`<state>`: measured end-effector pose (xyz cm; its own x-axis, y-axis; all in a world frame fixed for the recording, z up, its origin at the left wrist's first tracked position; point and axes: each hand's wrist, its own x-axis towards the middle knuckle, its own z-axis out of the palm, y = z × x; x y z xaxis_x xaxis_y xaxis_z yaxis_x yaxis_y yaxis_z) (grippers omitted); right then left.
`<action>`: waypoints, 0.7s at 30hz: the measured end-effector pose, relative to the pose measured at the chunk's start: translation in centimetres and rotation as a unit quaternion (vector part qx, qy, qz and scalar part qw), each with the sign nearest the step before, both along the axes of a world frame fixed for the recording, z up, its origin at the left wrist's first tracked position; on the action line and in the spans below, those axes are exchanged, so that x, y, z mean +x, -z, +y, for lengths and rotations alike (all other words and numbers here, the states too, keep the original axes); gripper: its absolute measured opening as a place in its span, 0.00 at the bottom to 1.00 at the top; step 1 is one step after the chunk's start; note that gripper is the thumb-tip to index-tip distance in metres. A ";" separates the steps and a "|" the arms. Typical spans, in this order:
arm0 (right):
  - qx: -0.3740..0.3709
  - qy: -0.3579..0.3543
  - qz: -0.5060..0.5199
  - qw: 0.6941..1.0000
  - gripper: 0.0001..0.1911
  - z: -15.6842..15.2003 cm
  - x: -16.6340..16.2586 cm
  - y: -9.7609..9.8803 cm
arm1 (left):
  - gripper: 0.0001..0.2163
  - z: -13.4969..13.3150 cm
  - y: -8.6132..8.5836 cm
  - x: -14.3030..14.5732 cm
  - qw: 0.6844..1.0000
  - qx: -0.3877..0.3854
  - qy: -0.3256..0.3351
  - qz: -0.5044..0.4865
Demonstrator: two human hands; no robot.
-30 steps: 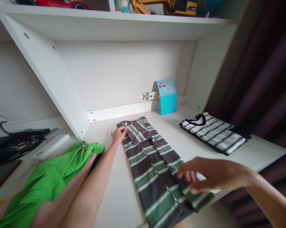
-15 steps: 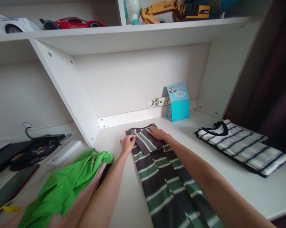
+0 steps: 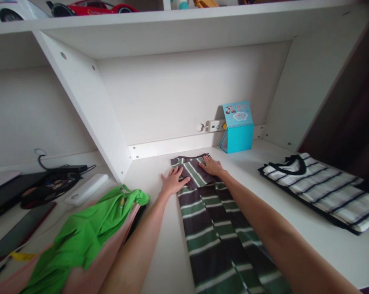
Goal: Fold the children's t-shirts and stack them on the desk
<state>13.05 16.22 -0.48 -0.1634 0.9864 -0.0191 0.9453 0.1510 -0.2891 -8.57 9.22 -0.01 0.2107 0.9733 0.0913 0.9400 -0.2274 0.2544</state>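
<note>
Fingers spread flat, left hand (image 3: 172, 183) and right hand (image 3: 212, 166) both pressing far end of striped shirt (image 3: 204, 214)

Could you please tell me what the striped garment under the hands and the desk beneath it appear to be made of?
The striped garment looks like soft knit fabric, perhaps cotton jersey: matte, lying limp in folded layers under the left hand and right hand. The desk seems white laminated board: smooth, faintly sheened, like the screw-capped side panel; its core is hidden.
</note>
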 end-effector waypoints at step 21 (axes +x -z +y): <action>-0.056 -0.247 0.009 0.967 0.37 -33.0 10.1 -3.2 | 0.27 -1.8 -1.5 1.3 0.999 0.021 -0.026 0.029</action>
